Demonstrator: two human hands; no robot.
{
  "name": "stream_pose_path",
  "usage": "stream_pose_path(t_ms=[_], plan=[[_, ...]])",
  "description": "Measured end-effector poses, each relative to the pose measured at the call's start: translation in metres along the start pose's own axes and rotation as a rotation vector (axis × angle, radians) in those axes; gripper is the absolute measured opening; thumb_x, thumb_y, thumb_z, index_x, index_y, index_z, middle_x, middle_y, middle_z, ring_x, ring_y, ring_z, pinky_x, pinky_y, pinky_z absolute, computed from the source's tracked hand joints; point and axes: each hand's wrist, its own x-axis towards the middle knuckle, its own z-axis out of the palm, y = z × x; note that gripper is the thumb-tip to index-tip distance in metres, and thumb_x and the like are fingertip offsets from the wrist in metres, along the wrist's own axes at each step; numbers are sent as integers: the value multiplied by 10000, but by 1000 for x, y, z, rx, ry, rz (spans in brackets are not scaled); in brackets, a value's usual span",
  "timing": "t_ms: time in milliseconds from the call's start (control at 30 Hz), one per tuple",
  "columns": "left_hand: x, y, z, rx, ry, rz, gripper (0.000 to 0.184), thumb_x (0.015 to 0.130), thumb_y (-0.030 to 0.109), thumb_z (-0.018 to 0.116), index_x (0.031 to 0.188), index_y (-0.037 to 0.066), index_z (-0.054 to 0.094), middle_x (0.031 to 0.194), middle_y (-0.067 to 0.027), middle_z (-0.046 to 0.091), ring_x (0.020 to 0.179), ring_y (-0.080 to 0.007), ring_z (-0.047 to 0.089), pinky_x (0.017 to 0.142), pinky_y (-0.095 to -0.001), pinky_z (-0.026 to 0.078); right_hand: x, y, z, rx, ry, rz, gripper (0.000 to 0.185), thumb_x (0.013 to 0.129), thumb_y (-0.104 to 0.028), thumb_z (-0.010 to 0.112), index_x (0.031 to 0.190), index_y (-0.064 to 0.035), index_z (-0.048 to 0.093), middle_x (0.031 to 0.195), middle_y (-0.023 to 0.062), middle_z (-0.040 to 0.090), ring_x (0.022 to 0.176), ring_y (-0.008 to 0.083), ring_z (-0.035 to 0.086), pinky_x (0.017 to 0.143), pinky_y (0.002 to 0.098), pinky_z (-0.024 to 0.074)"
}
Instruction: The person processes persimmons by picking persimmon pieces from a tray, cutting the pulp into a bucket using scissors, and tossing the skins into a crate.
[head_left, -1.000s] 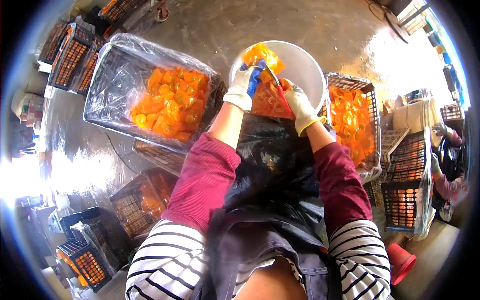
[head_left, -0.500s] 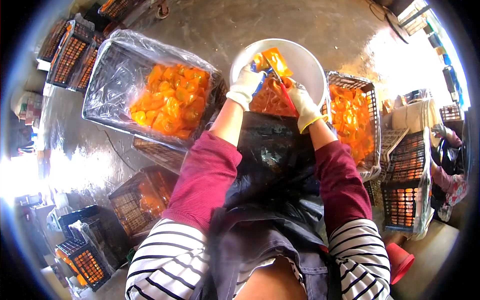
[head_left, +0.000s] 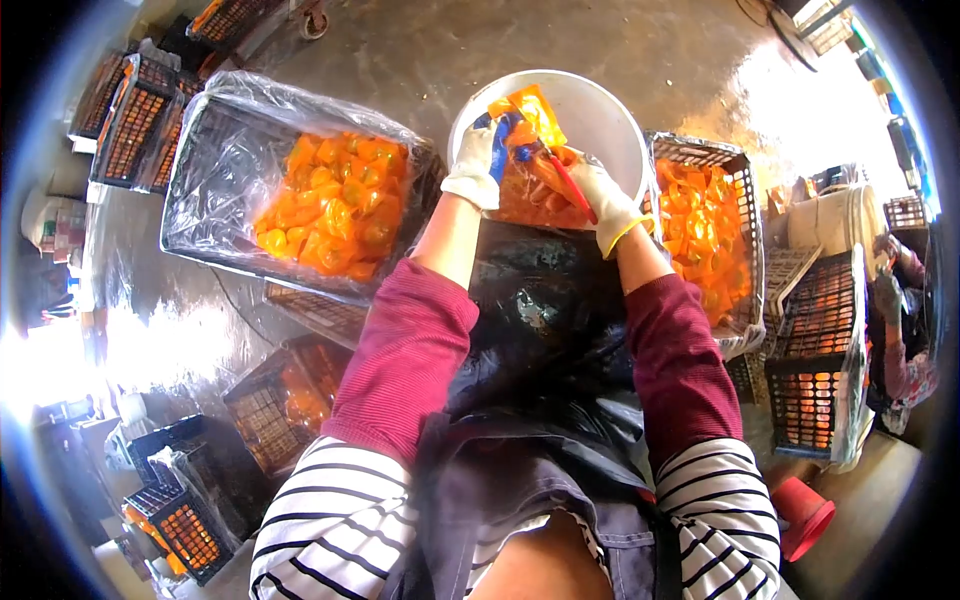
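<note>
My left hand (head_left: 477, 162), in a white glove with a blue palm, is closed on a shiny orange plastic pouch (head_left: 540, 115) over a white bucket (head_left: 608, 110). My right hand (head_left: 604, 202), gloved in white with a yellow cuff, grips red-handled scissors (head_left: 571, 186). Their dark metal end points up-left toward the pouch and is partly hidden by my left fingers. Wet orange material (head_left: 530, 200) fills the near side of the bucket below both hands.
Left of the bucket stands a plastic-lined crate (head_left: 205, 150) holding orange pouches (head_left: 330, 205). Another crate (head_left: 745, 200) of orange pouches stands close on the right. Stacked crates (head_left: 815, 330) and another person (head_left: 905, 340) are farther right. A red bucket (head_left: 803, 520) sits lower right.
My left hand has moved slightly left and its blue palm now shows more. The pouch has shifted a little up and left; the scissors stay in my right hand.
</note>
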Motion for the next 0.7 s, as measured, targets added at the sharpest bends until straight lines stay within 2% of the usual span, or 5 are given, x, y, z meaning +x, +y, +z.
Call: stream_pose_path(t_ms=[133,400,533,600,700], plan=[[-17,24,12,-455,24,-123,426,872,185,662,1238,26,514,1123,-102,593,970,-202,601,778,-270,552,21,25,0,-11,61,-178,267,876,-232,646,1084,-65,635,776,81,677,584,160,640,507,269,504],[-28,44,11,14,109,92,521,794,155,742,1241,35,502,1077,-105,610,1014,-228,587,899,-306,464,27,29,1,-67,216,-237,243,873,-223,660,1073,-88,633,839,43,661,612,158,623,485,302,510],[-38,20,-110,1117,295,892,314,903,185,594,1195,69,590,1201,-104,599,1096,-235,582,944,-366,455,26,37,-6,359,103,-177,268,883,-231,642,1104,-83,611,900,63,662,710,181,634,562,326,532],[-81,40,-137,71,362,220,300,931,217,532,1153,28,601,1137,-109,632,1052,-230,602,922,-362,464,-27,15,6,536,184,-91,343,931,-287,547,1209,-87,568,1001,77,660,782,212,642,599,337,544],[-129,29,-190,-98,782,189,303,932,225,531,1124,1,599,1052,-101,656,956,-195,630,869,-325,483,-38,-3,9,486,125,-312,366,943,-332,499,1196,-75,562,1028,107,661,746,158,638,480,254,420]])
